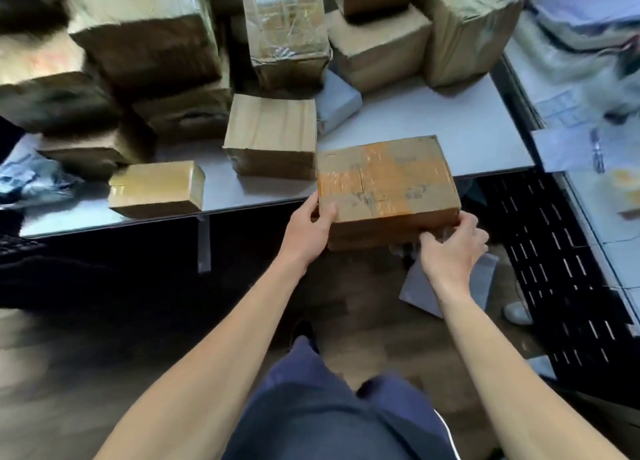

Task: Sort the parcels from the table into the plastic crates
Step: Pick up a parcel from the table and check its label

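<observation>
Nearest me are my dark blue shorts (311,407), under both forearms. My left hand (308,227) clasps the near left corner of the taped cardboard parcel (388,179), thumb on its top edge. The parcel overhangs the tabletop (450,127) edge, between my hands. My right hand (453,245) curls round its near right bottom corner. I judge it stiff, fairly weighty, its tape slick, so low opposite corners suit best. Right of that hand stands the black slotted crate (561,269).
</observation>
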Action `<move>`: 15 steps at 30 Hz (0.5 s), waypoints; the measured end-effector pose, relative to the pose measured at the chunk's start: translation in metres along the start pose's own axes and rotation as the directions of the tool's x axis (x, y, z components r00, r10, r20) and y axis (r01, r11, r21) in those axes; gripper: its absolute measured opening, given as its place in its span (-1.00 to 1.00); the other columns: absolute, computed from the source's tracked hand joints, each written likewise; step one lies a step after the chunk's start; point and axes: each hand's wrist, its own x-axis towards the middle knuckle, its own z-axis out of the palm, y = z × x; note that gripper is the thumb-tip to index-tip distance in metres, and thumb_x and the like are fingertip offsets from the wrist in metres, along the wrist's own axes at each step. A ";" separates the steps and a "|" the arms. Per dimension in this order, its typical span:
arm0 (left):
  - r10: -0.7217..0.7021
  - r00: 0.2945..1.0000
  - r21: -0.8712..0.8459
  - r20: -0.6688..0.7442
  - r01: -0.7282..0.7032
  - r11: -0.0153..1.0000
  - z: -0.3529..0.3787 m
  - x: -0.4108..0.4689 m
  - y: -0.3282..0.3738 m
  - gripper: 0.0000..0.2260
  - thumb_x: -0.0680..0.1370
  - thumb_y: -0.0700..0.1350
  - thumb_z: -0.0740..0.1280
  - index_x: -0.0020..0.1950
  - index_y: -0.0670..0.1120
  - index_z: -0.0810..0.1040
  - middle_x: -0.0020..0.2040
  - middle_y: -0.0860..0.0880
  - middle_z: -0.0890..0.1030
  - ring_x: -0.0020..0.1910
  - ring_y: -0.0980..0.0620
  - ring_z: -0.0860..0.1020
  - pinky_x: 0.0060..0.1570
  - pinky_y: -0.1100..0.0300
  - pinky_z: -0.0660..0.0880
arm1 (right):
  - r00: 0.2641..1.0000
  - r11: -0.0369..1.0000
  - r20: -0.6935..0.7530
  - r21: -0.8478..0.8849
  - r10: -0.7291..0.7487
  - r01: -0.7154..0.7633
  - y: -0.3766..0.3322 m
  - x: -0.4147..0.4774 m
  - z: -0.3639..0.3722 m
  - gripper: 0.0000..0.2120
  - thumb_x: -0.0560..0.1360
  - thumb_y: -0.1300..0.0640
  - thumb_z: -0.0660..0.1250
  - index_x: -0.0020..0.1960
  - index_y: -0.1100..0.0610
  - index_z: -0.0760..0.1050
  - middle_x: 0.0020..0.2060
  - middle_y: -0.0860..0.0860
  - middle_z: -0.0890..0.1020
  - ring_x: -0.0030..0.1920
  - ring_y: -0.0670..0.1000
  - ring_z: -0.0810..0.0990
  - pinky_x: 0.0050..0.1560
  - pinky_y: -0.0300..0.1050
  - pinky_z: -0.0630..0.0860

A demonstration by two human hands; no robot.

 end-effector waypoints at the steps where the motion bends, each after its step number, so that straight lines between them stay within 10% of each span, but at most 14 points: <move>1: 0.003 1.000 0.001 0.018 -0.003 1.000 0.001 0.010 0.003 -0.58 0.70 0.04 0.28 0.58 0.21 0.39 0.42 0.14 0.55 0.43 0.06 0.48 0.45 -0.06 0.44 | 0.999 0.997 0.003 0.060 0.038 -0.038 -0.008 0.006 0.005 -0.51 0.56 0.25 0.38 0.43 0.07 0.32 0.36 0.12 0.40 0.38 0.15 0.35 0.34 -0.01 0.34; 15: -0.085 0.989 0.009 -0.124 0.087 0.996 0.048 0.143 0.071 -0.60 0.70 -0.06 0.30 0.56 0.09 0.42 0.41 0.09 0.55 0.35 0.14 0.44 0.45 -0.03 0.43 | 0.908 0.798 0.340 0.462 0.245 -0.388 -0.040 0.176 0.063 -0.27 0.59 0.33 0.36 0.61 -0.15 0.19 0.38 0.03 0.49 0.32 0.04 0.55 0.22 -0.06 0.61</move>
